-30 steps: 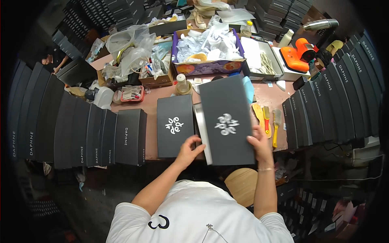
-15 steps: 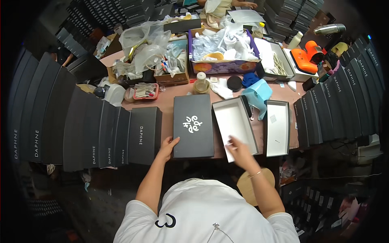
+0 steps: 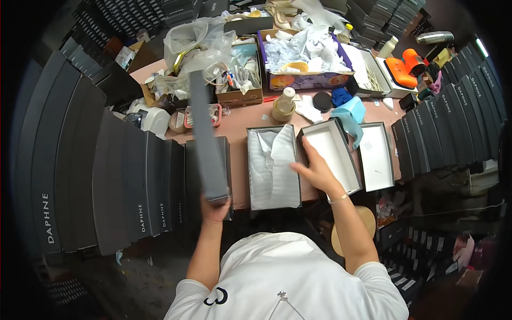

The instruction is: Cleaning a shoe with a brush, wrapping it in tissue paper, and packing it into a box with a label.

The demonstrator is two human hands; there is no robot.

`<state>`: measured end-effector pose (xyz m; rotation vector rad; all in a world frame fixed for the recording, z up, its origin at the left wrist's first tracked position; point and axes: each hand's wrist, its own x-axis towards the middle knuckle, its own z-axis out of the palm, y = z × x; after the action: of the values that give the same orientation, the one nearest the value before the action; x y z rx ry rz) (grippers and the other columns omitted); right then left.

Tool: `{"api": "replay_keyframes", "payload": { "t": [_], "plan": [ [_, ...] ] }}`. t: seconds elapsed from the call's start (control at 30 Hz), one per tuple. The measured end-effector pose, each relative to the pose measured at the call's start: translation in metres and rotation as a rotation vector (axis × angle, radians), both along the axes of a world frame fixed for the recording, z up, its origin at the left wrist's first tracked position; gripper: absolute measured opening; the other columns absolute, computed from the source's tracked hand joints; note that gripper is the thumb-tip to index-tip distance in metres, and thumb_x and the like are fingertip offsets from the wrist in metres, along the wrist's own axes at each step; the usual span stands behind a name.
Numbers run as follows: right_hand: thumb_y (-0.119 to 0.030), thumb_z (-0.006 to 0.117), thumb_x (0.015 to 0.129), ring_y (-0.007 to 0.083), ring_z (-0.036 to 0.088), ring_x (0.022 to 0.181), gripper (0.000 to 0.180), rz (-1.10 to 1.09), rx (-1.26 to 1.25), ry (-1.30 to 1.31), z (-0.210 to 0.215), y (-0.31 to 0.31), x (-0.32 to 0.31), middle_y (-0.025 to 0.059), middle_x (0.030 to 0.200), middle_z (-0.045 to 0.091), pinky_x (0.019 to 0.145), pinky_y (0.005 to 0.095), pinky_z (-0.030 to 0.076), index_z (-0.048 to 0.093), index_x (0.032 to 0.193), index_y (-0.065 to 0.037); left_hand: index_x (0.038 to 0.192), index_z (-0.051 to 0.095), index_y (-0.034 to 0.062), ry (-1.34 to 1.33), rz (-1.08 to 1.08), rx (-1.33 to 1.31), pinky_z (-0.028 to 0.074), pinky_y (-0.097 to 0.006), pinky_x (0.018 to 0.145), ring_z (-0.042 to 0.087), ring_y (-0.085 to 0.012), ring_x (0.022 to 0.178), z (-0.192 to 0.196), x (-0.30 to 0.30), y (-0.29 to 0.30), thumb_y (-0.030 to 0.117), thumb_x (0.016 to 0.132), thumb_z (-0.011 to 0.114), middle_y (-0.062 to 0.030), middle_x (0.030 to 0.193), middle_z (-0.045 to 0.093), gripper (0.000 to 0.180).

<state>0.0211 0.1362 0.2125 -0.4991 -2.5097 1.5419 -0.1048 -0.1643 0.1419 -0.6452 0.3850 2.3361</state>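
Observation:
A dark grey shoebox lid (image 3: 209, 149) stands on edge in the grip of my left hand (image 3: 215, 209), raised at the left and slightly blurred. To its right, the shoebox (image 3: 247, 181) lies uncovered on the table, and white tissue paper (image 3: 271, 178) covers whatever is inside. My right hand (image 3: 321, 174) is open, thumb and fingers spread, between this box and a tilted grey box part with a white inside (image 3: 337, 160). Its thumb reaches toward the tissue paper's right edge; whether it touches cannot be told. A second white-lined box part (image 3: 376, 160) lies farther right.
Stacked dark shoeboxes (image 3: 120, 186) wall the left side, and more shoeboxes (image 3: 456, 125) stand at the right. Behind are a purple carton (image 3: 306, 81) of white paper, a jar (image 3: 283, 109), a light blue cloth (image 3: 349, 114) and an orange device (image 3: 400, 73).
My left hand has lifted the lid off the shoebox and swung it left and upright, baring the tissue paper. My right hand has moved up to the box's right side, and the view has shifted.

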Motion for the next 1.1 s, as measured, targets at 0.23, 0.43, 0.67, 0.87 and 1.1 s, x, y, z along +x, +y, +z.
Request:
{"api": "replay_keyframes", "payload": {
  "t": [0.23, 0.43, 0.67, 0.87, 1.1],
  "plan": [
    [-0.053, 0.076, 0.068, 0.0519, 0.017, 0.138, 0.097, 0.061, 0.797, -0.386, -0.112, -0.088, -0.036, 0.0371, 0.144, 0.026, 0.113, 0.0599, 0.011, 0.035, 0.144, -0.011, 0.123, 0.056, 0.0027, 0.468, -0.087, -0.54, 0.045, -0.034, 0.097, 0.058, -0.0188, 0.11, 0.015, -0.026, -0.071, 0.03, 0.096, 0.057, -0.0066, 0.119, 0.061, 0.038],
    [-0.037, 0.079, 0.065, 0.0403, 0.019, 0.139, 0.054, -0.112, 0.692, -0.323, -0.126, -0.095, -0.034, 0.0209, 0.147, 0.027, 0.097, 0.0647, 0.028, 0.058, 0.108, -0.011, 0.133, 0.047, -0.0036, 0.611, -0.255, -0.964, 0.034, -0.03, 0.104, 0.052, -0.0161, 0.116, -0.028, -0.022, -0.106, 0.025, 0.095, 0.059, -0.01, 0.125, 0.058, 0.049],
    [-0.036, 0.077, 0.065, 0.0382, 0.023, 0.137, 0.048, -0.195, 0.628, -0.317, -0.136, -0.093, -0.043, 0.0212, 0.143, 0.033, 0.095, 0.0611, 0.031, 0.065, 0.101, -0.007, 0.135, 0.045, -0.0027, 0.632, -0.332, -0.944, 0.033, -0.03, 0.105, 0.048, -0.0164, 0.12, -0.026, -0.025, -0.108, 0.028, 0.095, 0.059, -0.0103, 0.127, 0.056, 0.052],
    [-0.027, 0.08, 0.061, 0.038, 0.04, 0.126, 0.051, -0.264, 0.171, 0.051, -0.091, -0.046, -0.016, 0.022, 0.134, 0.044, 0.099, 0.0468, 0.039, 0.063, 0.099, 0.002, 0.135, 0.045, -0.0025, 0.632, -0.34, -0.952, 0.033, -0.031, 0.105, 0.049, -0.0172, 0.12, -0.03, -0.028, -0.103, 0.028, 0.095, 0.06, -0.0108, 0.127, 0.056, 0.053],
    [-0.015, 0.077, 0.061, 0.0358, 0.045, 0.123, 0.04, -0.136, 0.229, 0.061, 0.039, 0.076, 0.072, 0.0198, 0.133, 0.046, 0.102, 0.0419, 0.038, 0.061, 0.092, 0.003, 0.132, 0.05, -0.0015, 0.57, -0.253, -1.007, 0.037, -0.029, 0.1, 0.052, -0.0154, 0.115, -0.033, -0.02, -0.11, 0.026, 0.094, 0.062, -0.009, 0.123, 0.059, 0.049]
  ]
}}
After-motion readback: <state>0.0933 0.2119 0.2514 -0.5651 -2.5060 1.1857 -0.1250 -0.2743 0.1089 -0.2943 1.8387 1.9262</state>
